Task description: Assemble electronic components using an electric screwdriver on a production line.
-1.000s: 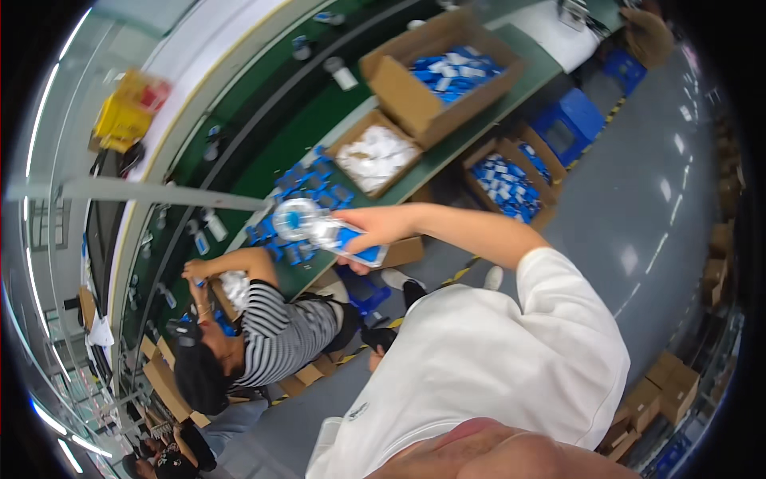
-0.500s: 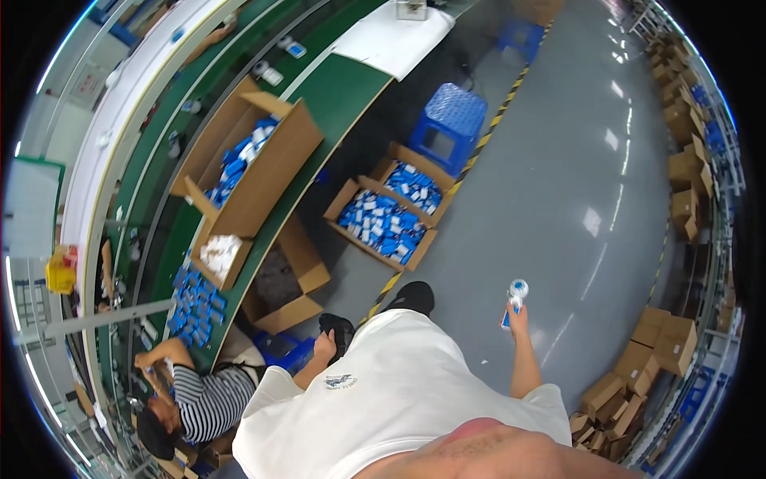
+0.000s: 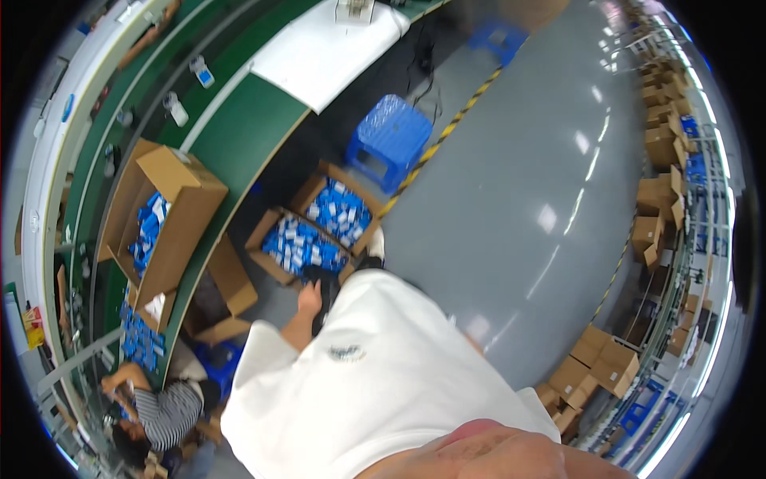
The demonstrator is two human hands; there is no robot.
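Observation:
My left hand [image 3: 309,298] is low on my left, beside the near side of a carton [image 3: 281,275] full of small blue-and-white packs. Its fingers are closed at a black item [image 3: 322,276], whose kind I cannot make out. A second carton [image 3: 365,239] of the same packs adjoins the first on the floor. Of my right arm [image 3: 474,343] only a blurred strip of skin shows past my white shirt; the hand and anything in it cannot be made out.
A green workbench [image 3: 227,132] on the left bears a large open carton [image 3: 187,231] of blue packs. A person in a striped top [image 3: 171,415] works there. A blue stool [image 3: 391,132] stands beyond the floor cartons, by a yellow-black floor line [image 3: 455,120]. Brown boxes [image 3: 594,359] line the right.
The view has swung, shifting the bench and floor cartons left. My left hand has come close to the cartons. My right hand, earlier holding a white-and-blue device out to the right, has drawn in behind my shirt.

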